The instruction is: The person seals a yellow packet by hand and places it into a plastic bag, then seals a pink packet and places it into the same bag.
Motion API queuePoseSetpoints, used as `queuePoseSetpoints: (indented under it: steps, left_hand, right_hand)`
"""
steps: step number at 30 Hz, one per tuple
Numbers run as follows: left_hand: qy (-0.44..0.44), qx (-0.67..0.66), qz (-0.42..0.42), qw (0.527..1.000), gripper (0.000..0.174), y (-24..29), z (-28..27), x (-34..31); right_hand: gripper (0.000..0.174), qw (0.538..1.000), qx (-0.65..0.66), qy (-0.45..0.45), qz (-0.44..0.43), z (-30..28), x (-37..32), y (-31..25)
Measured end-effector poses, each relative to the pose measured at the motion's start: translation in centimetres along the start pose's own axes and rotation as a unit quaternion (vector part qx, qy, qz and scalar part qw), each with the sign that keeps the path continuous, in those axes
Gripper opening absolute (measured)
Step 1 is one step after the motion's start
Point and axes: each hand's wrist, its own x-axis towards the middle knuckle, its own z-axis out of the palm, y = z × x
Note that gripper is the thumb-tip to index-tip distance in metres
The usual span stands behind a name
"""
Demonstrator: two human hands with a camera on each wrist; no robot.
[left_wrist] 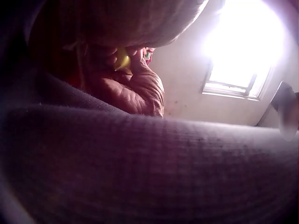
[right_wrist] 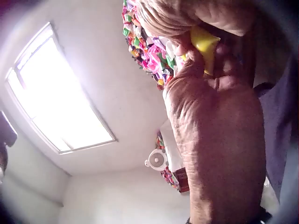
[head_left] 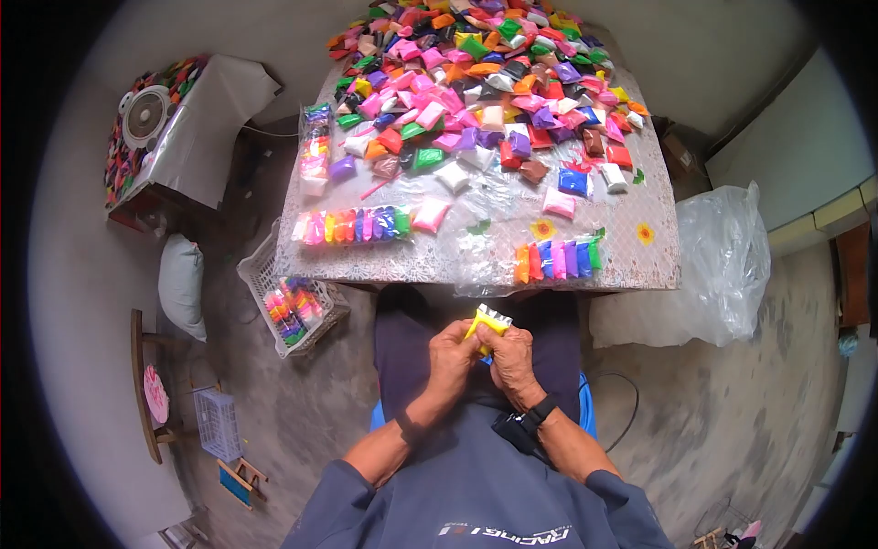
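Over the lap, just off the table's front edge, both hands grip a small yellow packet (head_left: 491, 320) with a whitish, striped top end. My left hand (head_left: 446, 361) pinches it from the left, fingers curled. My right hand (head_left: 514, 361) holds the other side with the thumb on its face. In the right wrist view the yellow packet (right_wrist: 204, 44) shows between the fingers of both hands. Nearest on the table are a row of colored packets (head_left: 560, 261) on clear plastic, and a filled clear bag of packets (head_left: 352, 226) farther left.
A large heap of colored packets (head_left: 476, 82) covers the back of the lace-covered table (head_left: 658, 247). A white crate (head_left: 261, 265) with filled bags stands on the floor at left. Clear plastic sheeting (head_left: 722, 265) hangs at the right. A fan (head_left: 146, 116) sits on a side table.
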Motion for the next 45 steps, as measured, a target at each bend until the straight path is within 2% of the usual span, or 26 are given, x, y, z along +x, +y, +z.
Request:
queuePoseSetpoints:
  steps: [3, 5, 9, 11, 12, 13, 15, 16, 17, 19, 24, 27, 32, 34, 36, 37, 41, 43, 45]
  left_hand:
    - [0.002, 0.03, 0.001, 1.0, 0.011, -0.4, -0.8, 0.4]
    - [-0.02, 0.119, 0.093, 0.988, 0.015, -1.0, -1.5, 0.8]
    - [0.017, 0.182, 0.119, 0.976, 0.023, 1.4, -1.2, -0.9]
    - [0.067, 0.355, 0.269, 0.893, 0.033, 3.3, -1.5, -1.3]
    - [0.057, 0.359, 0.288, 0.886, 0.036, 4.4, -1.3, -1.4]
    - [0.06, 0.36, 0.286, 0.886, 0.036, 4.5, -1.2, -1.3]
    - [-0.037, 0.196, 0.135, 0.971, 0.036, 4.6, -1.1, -1.3]
    - [-0.034, 0.147, 0.1, 0.983, 0.033, 3.9, -1.0, -1.0]
    - [-0.032, 0.147, 0.1, 0.984, 0.033, 3.7, -0.9, -1.0]
    - [-0.063, 0.071, 0.042, 0.995, 0.026, 4.1, -0.5, -1.1]
    - [-0.045, 0.039, 0.014, 0.998, 0.022, 3.8, -0.6, -1.2]
    - [-0.024, 0.043, 0.023, 0.999, 0.021, 2.8, -0.9, -1.0]
    - [-0.024, 0.036, 0.048, 0.998, 0.02, 2.0, -1.6, -0.5]
    - [-0.052, 0.03, 0.018, 0.998, 0.019, 2.7, -2.1, -0.6]
    - [-0.041, -0.006, -0.015, 0.999, 0.017, 2.8, -2.2, -0.7]
    - [-0.03, -0.042, -0.048, 0.998, 0.016, 3.0, -2.3, -0.7]
    - [-0.022, -0.083, -0.019, 0.996, 0.018, 1.8, -2.6, -0.3]
    - [-0.011, -0.133, -0.062, 0.989, 0.02, 1.7, -2.8, -0.2]
    - [-0.034, -0.141, -0.074, 0.987, 0.022, 1.8, -3.1, -0.2]
  right_hand:
    - [0.02, 0.998, 0.051, -0.025, 0.028, 0.1, 0.4, -0.3]
    - [0.021, 0.997, 0.048, -0.038, 0.037, 0.2, 0.3, -0.8]
    - [0.023, 0.996, 0.019, -0.069, 0.048, 0.9, -0.5, -2.6]
    - [0.026, 0.994, 0.066, -0.062, 0.057, 0.6, -0.5, -3.1]
    - [0.026, 0.994, 0.054, -0.077, 0.053, 0.3, -0.5, -3.4]
    - [0.026, 0.994, 0.054, -0.078, 0.056, 0.2, -0.7, -3.5]
    - [0.031, 0.99, -0.005, -0.134, 0.05, 0.3, -0.9, -3.4]
    - [0.031, 0.989, -0.005, -0.136, 0.052, 0.3, -1.0, -3.0]
    - [0.031, 0.99, -0.014, -0.13, 0.044, 0.3, -1.2, -2.4]
    - [0.031, 0.991, -0.021, -0.123, 0.038, 0.5, -1.5, -2.0]
    - [0.023, 0.991, -0.074, -0.114, 0.006, 1.0, -1.9, -3.0]
    - [0.021, 0.988, -0.091, -0.126, 0.023, 0.7, -1.6, -2.7]
    - [0.028, 0.982, -0.089, -0.163, 0.024, -0.3, -0.6, -1.4]
    - [0.029, 0.979, -0.088, -0.182, 0.025, 0.0, -1.0, -2.1]
    - [0.028, 0.974, -0.048, -0.178, 0.134, 0.6, -1.4, -3.0]
    - [0.028, 0.973, -0.049, -0.181, 0.134, 0.8, -1.5, -3.0]
    - [0.027, 0.978, -0.005, -0.167, 0.121, 1.2, -2.0, -3.2]
    - [0.026, 0.978, 0.026, -0.167, 0.12, 1.2, -2.3, -2.9]
    - [0.026, 0.985, -0.003, -0.146, 0.088, 1.0, -2.4, -2.5]
